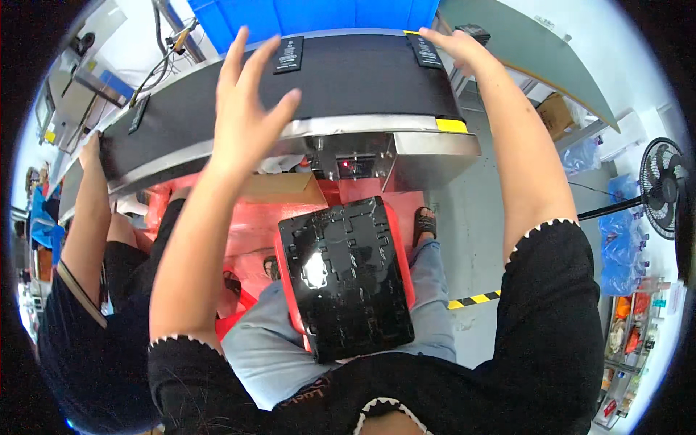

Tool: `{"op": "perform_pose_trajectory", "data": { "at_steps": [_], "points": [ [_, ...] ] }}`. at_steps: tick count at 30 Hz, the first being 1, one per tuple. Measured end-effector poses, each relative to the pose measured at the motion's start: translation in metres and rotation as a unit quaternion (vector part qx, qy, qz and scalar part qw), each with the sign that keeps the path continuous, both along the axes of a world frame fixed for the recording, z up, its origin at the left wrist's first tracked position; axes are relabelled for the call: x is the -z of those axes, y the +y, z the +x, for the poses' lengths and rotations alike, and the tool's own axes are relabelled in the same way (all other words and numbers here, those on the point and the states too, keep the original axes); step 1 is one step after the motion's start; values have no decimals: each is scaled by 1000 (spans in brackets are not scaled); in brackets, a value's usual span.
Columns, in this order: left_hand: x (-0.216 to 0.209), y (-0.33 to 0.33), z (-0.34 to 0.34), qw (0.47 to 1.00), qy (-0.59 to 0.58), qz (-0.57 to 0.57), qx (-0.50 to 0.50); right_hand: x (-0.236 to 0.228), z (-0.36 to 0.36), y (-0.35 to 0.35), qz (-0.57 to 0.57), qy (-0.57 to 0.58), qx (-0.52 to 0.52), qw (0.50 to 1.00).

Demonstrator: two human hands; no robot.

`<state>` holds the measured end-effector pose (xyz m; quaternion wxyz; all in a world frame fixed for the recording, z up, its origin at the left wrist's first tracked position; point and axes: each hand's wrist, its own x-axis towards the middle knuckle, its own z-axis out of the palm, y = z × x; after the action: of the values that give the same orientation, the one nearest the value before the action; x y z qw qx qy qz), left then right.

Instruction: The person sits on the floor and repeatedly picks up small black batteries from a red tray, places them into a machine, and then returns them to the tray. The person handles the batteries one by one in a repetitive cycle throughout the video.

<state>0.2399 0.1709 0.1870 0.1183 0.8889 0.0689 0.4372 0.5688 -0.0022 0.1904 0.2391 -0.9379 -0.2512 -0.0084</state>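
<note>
My left hand [250,105] is raised over the near edge of the black conveyor belt [348,80], fingers spread and holding nothing. Just beyond its fingertips lies a flat black battery [288,54] with white print. At the belt's right end, my right hand [458,49] reaches in with its fingers stretched out, beside another flat black battery [425,51]. Whether the fingers touch that battery I cannot tell. A glossy black plastic tray [348,279] with moulded shapes lies between my knees, on top of something red [403,254].
Behind the belt stands a blue bin [312,16]; at the right is a green-topped table [533,54]. On my left, a co-worker's hand [90,152] rests at the belt's edge near a third battery [139,114]. A black fan [661,188] stands far right.
</note>
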Motion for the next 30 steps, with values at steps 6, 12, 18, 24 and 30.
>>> {"op": "perform_pose_trajectory", "data": {
  "at_steps": [6, 12, 18, 24, 30],
  "points": [
    [6, 104, 129, 940, 329, -36, 79, 25, 97, -23, 152, 9, -114, 982],
    [-47, 42, 116, 890, 402, -167, 135, -57, -107, -81, 372, 258, -248, 857],
    [-12, 30, 72, 978, 183, 94, 7, 3, -227, -113, 253, 378, -290, 842],
    [-10, -34, -64, 991, 48, 115, 56, 158, -293, -65, 261, 526, -226, 777],
    [57, -73, -156, 964, 256, -37, 59, 235, -278, -58, 163, 89, -335, 924]
  ]
}}
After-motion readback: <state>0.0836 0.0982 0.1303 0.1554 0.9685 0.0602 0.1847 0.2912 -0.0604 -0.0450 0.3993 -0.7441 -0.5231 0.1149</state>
